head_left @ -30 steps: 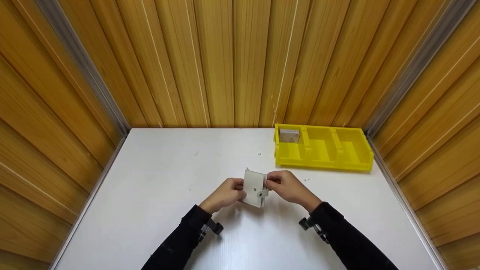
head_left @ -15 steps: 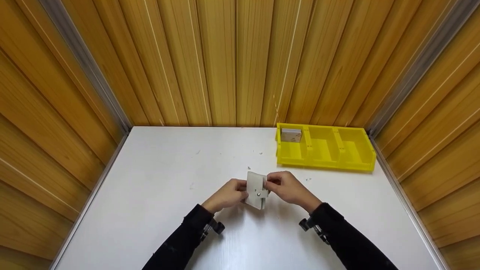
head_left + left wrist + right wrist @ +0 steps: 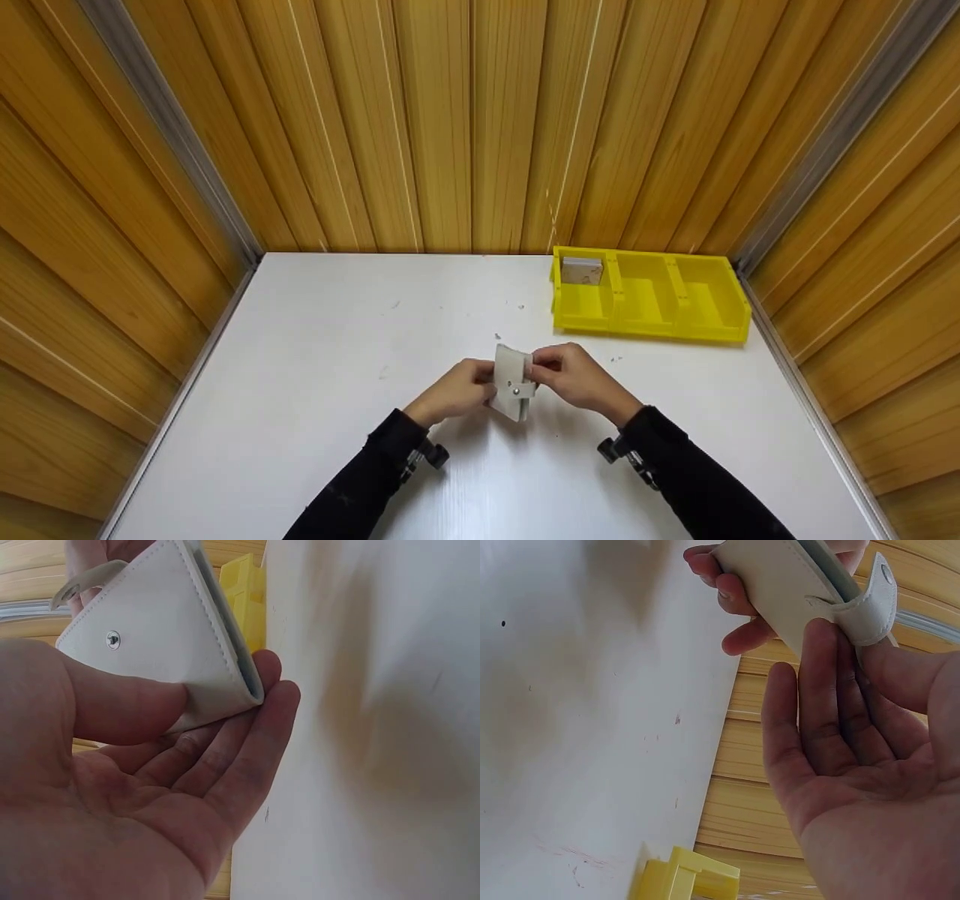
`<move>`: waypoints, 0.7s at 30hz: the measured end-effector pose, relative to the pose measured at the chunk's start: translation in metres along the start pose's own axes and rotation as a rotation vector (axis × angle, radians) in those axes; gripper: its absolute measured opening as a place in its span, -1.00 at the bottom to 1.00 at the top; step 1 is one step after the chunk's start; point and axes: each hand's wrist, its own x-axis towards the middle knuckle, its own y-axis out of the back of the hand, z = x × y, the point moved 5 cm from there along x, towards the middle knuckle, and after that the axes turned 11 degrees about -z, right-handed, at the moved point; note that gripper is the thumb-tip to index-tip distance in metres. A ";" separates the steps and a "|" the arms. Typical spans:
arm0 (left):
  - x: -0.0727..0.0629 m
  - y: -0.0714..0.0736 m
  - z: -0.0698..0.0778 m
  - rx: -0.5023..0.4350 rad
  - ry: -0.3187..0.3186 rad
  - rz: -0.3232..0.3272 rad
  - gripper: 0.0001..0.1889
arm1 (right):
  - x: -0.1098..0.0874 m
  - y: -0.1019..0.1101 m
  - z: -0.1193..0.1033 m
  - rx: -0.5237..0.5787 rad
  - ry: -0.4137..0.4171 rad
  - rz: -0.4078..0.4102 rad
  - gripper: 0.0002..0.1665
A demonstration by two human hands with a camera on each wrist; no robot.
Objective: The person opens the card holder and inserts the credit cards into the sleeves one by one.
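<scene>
A small white snap-button wallet (image 3: 508,379) is held upright over the table between both hands. Its spine side lies in my left hand (image 3: 454,391), the thumb flat on the cover and the fingers behind. On that cover a metal snap stud (image 3: 113,640) is exposed. My right hand (image 3: 576,376) pinches the opposite edge, thumb and fingertips right at the base of the closing strap (image 3: 870,609). The strap sticks out from the wallet, unfastened, with a round snap near its end. Between the covers a bluish inner layer shows as a thin edge.
A yellow three-compartment bin (image 3: 651,330) stands at the back right of the white table (image 3: 337,322). In its left compartment leans a small pale patterned block or stack (image 3: 582,271). Wood-panel walls (image 3: 442,127) enclose the table at the back and sides.
The wallet has turned in the hands, so its cover looks narrower, and it sits slightly lower. The strap now overlaps the cover more in the head view. Both hands keep their hold.
</scene>
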 end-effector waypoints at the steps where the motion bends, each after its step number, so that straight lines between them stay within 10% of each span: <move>1: 0.000 0.000 0.000 -0.003 0.002 -0.001 -0.52 | 0.000 0.000 0.000 0.001 0.002 0.000 -0.79; 21: -0.003 -0.002 0.000 -0.050 0.022 -0.010 -0.66 | 0.002 0.002 0.003 -0.006 -0.007 0.124 -0.88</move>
